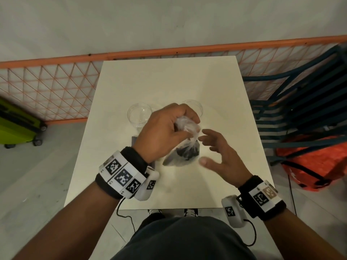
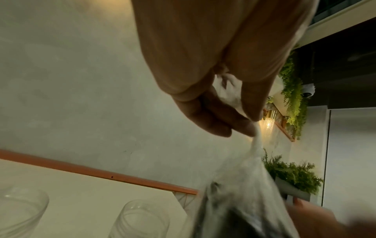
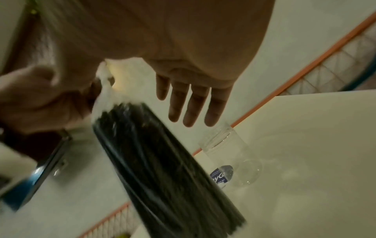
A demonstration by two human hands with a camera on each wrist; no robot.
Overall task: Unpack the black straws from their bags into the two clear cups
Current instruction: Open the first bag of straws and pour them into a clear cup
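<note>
My left hand [image 1: 169, 128] grips the bunched top of a clear plastic bag [image 1: 185, 147] full of black straws [image 3: 162, 169], which hangs upright above the table. In the left wrist view the fingers [image 2: 219, 119] pinch the twisted bag neck [image 2: 256, 145]. Just right of the bag, my right hand [image 1: 216, 149] is open with spread fingers [image 3: 191, 106], holding nothing. Two clear cups stand behind the hands: the left cup [image 1: 139, 114] and the right cup [image 1: 195, 106], partly hidden by my left hand. Both look empty.
The white table [image 1: 169, 81] stands against an orange mesh fence [image 1: 47, 85]. Something dark and flat [image 1: 134, 140] lies under my left hand. A blue chair [image 1: 300, 102] and an orange bag [image 1: 315, 162] sit to the right, a green case [image 1: 16, 124] to the left.
</note>
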